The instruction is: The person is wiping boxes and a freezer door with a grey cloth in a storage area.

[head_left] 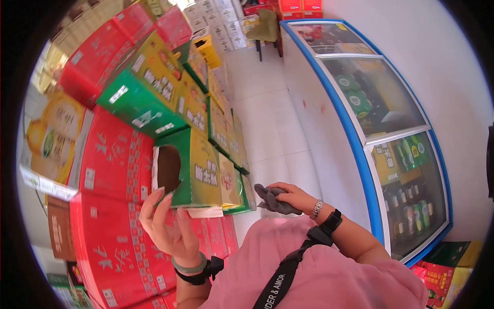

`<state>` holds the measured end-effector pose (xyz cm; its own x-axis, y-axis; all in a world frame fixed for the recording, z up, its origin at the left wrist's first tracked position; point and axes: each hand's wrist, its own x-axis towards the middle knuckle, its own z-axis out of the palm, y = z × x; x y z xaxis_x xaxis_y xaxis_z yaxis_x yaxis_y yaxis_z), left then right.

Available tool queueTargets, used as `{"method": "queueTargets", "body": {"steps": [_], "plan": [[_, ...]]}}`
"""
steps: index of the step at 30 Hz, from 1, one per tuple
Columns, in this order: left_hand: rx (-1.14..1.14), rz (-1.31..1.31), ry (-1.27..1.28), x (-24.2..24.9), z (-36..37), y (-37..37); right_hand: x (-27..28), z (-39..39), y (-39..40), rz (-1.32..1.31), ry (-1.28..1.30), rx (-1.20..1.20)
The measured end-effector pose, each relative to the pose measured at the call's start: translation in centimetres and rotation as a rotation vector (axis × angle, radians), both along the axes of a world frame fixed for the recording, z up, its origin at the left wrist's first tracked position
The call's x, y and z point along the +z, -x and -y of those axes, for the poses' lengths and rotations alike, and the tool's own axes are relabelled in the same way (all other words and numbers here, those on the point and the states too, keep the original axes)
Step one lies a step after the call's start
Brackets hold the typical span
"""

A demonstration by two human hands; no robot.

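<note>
My left hand is raised with its fingers apart and nothing in them. Its fingertips come right at the lower edge of a green and yellow carton, which has a dark torn opening in its near side. A white flap shows under that carton beside my thumb. In front of my body, my right hand is closed around a bunched grey cloth, with part of the cloth sticking out past the fingers.
Red cartons are stacked along the left, with more green and yellow cartons on and beside them. A blue-rimmed display freezer lines the right wall. Tiled floor runs between them toward a chair and white boxes.
</note>
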<state>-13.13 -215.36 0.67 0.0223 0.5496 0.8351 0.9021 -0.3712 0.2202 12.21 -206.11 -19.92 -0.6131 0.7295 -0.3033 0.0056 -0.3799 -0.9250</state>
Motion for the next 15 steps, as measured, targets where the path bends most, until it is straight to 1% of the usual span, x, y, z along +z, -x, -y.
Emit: {"method": "queueTargets", "body": {"steps": [5, 8, 9, 12, 14, 15], "plan": [[-0.268, 0.031, 0.008, -0.8, -10.8, -2.7, -1.7, -5.6, -3.1, -0.036, 0.043, -0.115], [-0.287, 0.040, 0.033, -2.0, -17.2, -3.2, -0.8, -10.7, -4.0, 0.030, 0.097, -0.149], [-0.293, 0.071, 0.041, -2.6, -19.3, -3.1, -1.2, -12.9, -4.0, 0.041, 0.098, -0.158], [-0.287, 0.040, 0.100, -4.0, -26.2, -2.0, -2.3, -20.2, -3.3, 0.053, 0.098, -0.180], [-0.250, 0.127, 0.139, -4.0, -31.0, -1.6, -2.2, -25.2, -2.6, 0.061, 0.111, -0.169], [-0.242, 0.169, 0.145, -4.2, -33.3, -1.0, -1.8, -27.7, -2.1, 0.064, 0.072, -0.149]]}}
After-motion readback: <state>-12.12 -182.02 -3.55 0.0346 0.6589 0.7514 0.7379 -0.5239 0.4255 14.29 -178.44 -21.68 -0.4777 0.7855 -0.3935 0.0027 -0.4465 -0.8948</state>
